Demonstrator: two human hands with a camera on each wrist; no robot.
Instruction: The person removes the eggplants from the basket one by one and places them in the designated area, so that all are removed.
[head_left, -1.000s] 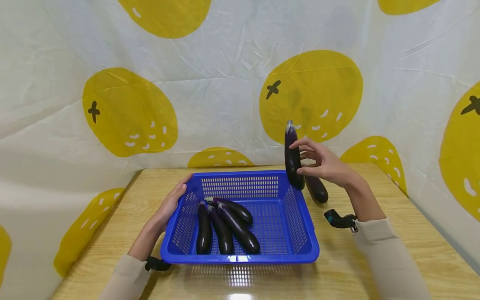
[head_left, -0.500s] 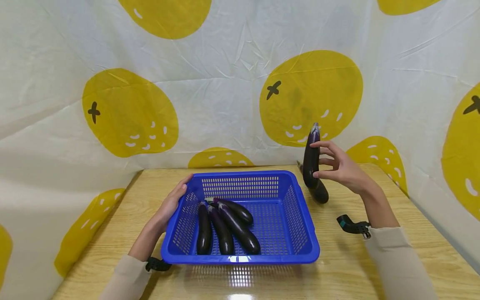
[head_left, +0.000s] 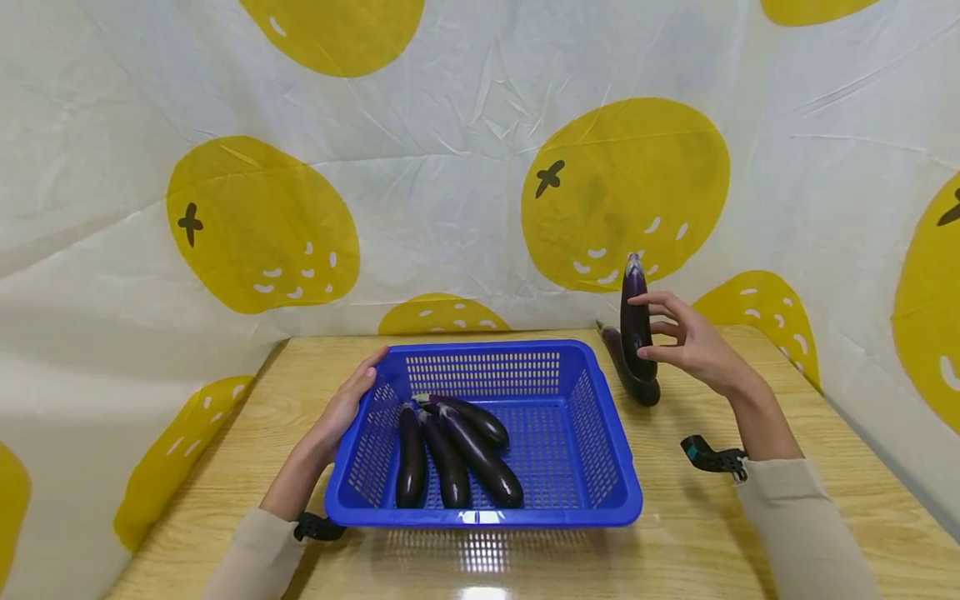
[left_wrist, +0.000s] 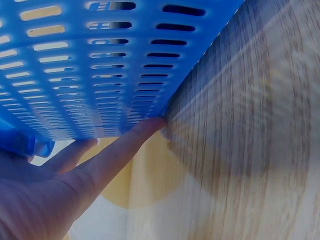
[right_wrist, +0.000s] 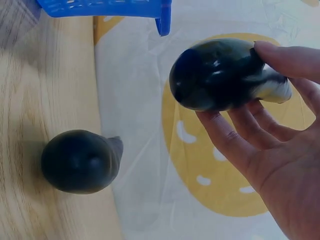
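In the head view my right hand point(head_left: 693, 346) grips a dark purple eggplant point(head_left: 636, 329) between thumb and fingers. It is held nearly upright, stem end up, to the right of the blue plastic basket point(head_left: 483, 518). Partly behind it lies another eggplant point(head_left: 615, 354) on the table, also seen in the right wrist view as a dark rounded end point(right_wrist: 80, 162). My left hand point(head_left: 341, 412) rests against the basket's left side near the far corner. Straight fingers touch the slotted outer wall point(left_wrist: 110, 75) in the left wrist view. Several eggplants point(head_left: 480, 458) lie inside the basket's left half.
The basket stands on a wooden table point(head_left: 697, 517). Behind and to the left hangs a white cloth point(head_left: 442, 217) with large yellow fruit prints. Inside the basket, the slotted floor point(head_left: 540, 450) shows to the right of the eggplants.
My right hand has moved the gripped eggplant rightward from over the basket's right rim, then slightly further right and down. The left hand, basket and eggplants inside have stayed put.
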